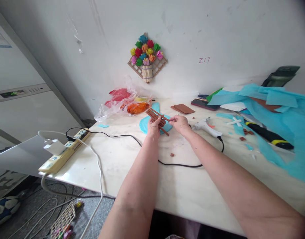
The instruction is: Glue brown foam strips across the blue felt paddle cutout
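Observation:
My left hand [153,127] is closed around a bundle of thin brown strips [151,114] above the middle of the table. Between the thumb and fingers of my right hand [179,124] is the end of one brown strip [165,118], which reaches across to the bundle. Beneath both hands lies a light blue round piece [143,125], partly covered by the left hand and the strips. A white glue gun [208,128] rests just right of my right hand, and folded brown sheets [183,108] lie behind it.
Light blue sheets [274,116] and a black-and-yellow cutter [269,135] lie at right, near a phone [205,104]. Plastic bags [124,101] stand against the wall. A power strip [64,153] sits on the left edge. A black cord [179,165] crosses the table.

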The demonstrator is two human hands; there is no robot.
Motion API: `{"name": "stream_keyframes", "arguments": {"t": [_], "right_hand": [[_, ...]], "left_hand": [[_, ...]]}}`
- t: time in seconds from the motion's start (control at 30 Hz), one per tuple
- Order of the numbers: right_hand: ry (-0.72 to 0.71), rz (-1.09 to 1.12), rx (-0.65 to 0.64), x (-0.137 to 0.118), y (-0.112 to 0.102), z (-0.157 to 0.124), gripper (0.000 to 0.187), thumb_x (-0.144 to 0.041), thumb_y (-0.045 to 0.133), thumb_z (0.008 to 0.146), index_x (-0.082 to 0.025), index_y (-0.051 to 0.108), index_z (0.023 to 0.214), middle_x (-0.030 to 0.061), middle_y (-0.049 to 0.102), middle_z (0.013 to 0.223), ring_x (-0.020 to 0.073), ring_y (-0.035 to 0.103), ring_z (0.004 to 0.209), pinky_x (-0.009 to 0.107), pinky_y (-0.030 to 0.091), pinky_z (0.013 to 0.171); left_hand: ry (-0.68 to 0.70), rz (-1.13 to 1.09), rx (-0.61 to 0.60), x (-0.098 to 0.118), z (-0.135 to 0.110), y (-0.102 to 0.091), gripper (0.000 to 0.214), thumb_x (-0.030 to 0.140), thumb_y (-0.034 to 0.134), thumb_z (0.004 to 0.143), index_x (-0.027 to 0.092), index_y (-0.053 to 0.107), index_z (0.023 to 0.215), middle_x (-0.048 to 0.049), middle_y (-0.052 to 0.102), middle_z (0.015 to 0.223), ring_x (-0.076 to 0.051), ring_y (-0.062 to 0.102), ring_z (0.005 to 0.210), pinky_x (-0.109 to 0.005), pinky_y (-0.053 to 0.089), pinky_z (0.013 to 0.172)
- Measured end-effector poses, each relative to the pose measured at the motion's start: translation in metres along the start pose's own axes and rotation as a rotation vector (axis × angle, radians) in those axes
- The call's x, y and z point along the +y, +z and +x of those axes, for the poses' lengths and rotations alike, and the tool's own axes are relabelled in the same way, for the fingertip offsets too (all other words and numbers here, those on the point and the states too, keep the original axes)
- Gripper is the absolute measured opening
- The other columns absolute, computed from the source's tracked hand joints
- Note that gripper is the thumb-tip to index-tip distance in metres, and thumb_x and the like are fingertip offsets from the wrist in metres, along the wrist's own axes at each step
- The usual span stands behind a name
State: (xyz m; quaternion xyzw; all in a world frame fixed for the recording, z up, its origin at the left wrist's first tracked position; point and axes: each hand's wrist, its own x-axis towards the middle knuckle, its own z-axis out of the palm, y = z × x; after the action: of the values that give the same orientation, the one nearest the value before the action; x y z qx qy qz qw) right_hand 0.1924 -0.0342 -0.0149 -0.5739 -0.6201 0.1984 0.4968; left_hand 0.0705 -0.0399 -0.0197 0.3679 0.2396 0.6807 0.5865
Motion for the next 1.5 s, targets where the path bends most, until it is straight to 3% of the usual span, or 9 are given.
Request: {"name": "stream_keyframes", "arguments": {"t": [0.33, 0.6, 1.0, 1.23, 1.5], "right_hand": [[0.020, 0.017, -0.028, 0.0028, 0.0029, -0.0007, 0.011, -0.012, 0.062, 0.059, -0.014, 0.066, 0.068, 0.0036, 0.066, 0.063, 0.0160, 0.061, 0.061, 0.027, 0.048, 0.062], [0.005, -0.002, -0.018, 0.0025, 0.0033, -0.0007, 0.011, -0.011, 0.062, 0.059, -0.014, 0.066, 0.069, 0.0037, 0.066, 0.064, 0.0157, 0.061, 0.062, 0.027, 0.047, 0.063], [-0.016, -0.025, -0.013, -0.0014, 0.0035, -0.0019, 0.009, -0.010, 0.062, 0.060, -0.016, 0.065, 0.066, 0.0025, 0.066, 0.064, 0.0147, 0.061, 0.063, 0.026, 0.048, 0.063], [-0.003, -0.034, -0.045, -0.0030, 0.0032, -0.0027, 0.012, -0.010, 0.062, 0.061, -0.011, 0.066, 0.072, 0.0072, 0.068, 0.069, 0.0161, 0.062, 0.066, 0.026, 0.048, 0.065], [-0.006, -0.017, -0.045, -0.0022, 0.0051, -0.0030, 0.010, -0.010, 0.062, 0.062, -0.014, 0.065, 0.070, 0.0046, 0.068, 0.069, 0.0153, 0.063, 0.066, 0.025, 0.048, 0.065]], "left_hand": [[-0.023, -0.027, -0.007, -0.0013, 0.0014, -0.0015, 0.029, 0.031, 0.070, 0.062, 0.013, 0.054, 0.079, -0.0084, 0.066, 0.080, -0.020, 0.064, 0.073, -0.035, 0.048, 0.072], [-0.028, -0.050, -0.009, 0.0012, -0.0009, 0.0011, 0.026, 0.027, 0.070, 0.063, 0.012, 0.054, 0.078, -0.0073, 0.066, 0.077, -0.019, 0.064, 0.069, -0.032, 0.050, 0.066], [-0.059, -0.010, 0.036, 0.0034, -0.0024, 0.0040, 0.024, 0.028, 0.069, 0.066, 0.012, 0.055, 0.078, -0.0082, 0.066, 0.079, -0.019, 0.064, 0.070, -0.036, 0.049, 0.072], [-0.046, -0.015, 0.018, 0.0017, -0.0010, 0.0027, 0.024, 0.028, 0.068, 0.067, 0.012, 0.054, 0.079, -0.0076, 0.066, 0.078, -0.019, 0.065, 0.069, -0.036, 0.049, 0.074], [-0.041, -0.014, 0.018, -0.0014, 0.0023, 0.0007, 0.025, 0.027, 0.068, 0.067, 0.013, 0.052, 0.079, -0.0070, 0.066, 0.078, -0.019, 0.065, 0.068, -0.038, 0.049, 0.074]]}}
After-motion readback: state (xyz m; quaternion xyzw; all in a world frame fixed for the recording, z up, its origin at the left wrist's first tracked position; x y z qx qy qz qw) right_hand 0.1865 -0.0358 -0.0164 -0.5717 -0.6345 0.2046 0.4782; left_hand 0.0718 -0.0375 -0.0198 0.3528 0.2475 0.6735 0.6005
